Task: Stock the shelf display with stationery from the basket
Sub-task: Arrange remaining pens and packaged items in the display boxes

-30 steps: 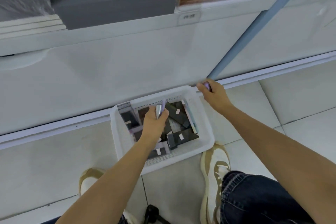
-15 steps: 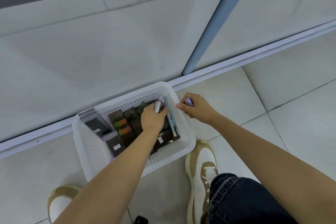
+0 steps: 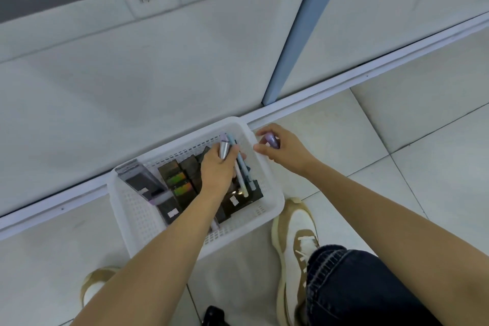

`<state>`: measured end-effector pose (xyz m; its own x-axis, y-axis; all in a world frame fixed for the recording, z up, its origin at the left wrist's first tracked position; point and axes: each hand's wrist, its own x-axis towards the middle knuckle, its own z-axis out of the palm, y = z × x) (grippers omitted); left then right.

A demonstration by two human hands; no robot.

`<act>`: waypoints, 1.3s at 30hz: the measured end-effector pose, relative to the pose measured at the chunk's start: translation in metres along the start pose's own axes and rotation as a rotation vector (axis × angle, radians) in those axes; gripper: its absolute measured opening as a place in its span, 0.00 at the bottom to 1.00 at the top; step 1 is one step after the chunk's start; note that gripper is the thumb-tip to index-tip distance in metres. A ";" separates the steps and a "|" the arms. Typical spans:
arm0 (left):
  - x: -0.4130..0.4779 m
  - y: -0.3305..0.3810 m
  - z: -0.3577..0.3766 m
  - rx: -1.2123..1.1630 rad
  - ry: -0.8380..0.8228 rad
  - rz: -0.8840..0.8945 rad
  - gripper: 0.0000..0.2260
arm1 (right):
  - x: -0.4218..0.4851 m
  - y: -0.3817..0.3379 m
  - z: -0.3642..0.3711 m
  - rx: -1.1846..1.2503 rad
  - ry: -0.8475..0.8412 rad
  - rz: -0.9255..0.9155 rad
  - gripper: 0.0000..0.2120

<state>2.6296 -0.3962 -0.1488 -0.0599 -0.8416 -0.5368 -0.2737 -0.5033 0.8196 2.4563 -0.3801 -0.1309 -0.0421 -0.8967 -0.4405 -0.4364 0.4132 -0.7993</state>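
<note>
We list, on the floor against the white shelf display (image 3: pixel 158 74), one white basket (image 3: pixel 137 219) of dark stationery packs (image 3: pixel 180 180) and pastel pens (image 3: pixel 242 174), our left hand (image 3: pixel 219 167) at its far right corner gripping a silver-lilac pen (image 3: pixel 224 149), and our right hand (image 3: pixel 283 148) just outside the rim pinching a small lilac item (image 3: pixel 272 140).
</note>
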 end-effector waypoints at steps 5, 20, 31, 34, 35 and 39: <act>-0.024 0.036 -0.035 -0.075 0.091 0.159 0.11 | -0.006 -0.052 -0.008 0.281 0.065 -0.011 0.11; -0.152 0.224 -0.111 -0.201 0.034 0.580 0.12 | -0.110 -0.278 -0.058 0.459 0.129 -0.648 0.11; -0.237 0.368 -0.169 -0.147 0.037 0.918 0.10 | -0.176 -0.428 -0.157 0.373 0.490 -1.036 0.05; -0.240 0.383 -0.180 -0.140 0.035 0.967 0.08 | -0.170 -0.451 -0.171 0.337 0.598 -1.069 0.07; -0.239 0.386 -0.183 -0.143 0.039 0.979 0.08 | -0.166 -0.456 -0.173 0.329 0.614 -1.069 0.07; -0.233 0.392 -0.188 -0.124 0.056 1.002 0.09 | -0.143 -0.468 -0.177 0.263 0.655 -1.013 0.07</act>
<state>2.7163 -0.4346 0.3350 -0.1612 -0.8940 0.4181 -0.0204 0.4266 0.9042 2.5077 -0.4734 0.3788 -0.2655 -0.7101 0.6521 -0.3432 -0.5625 -0.7522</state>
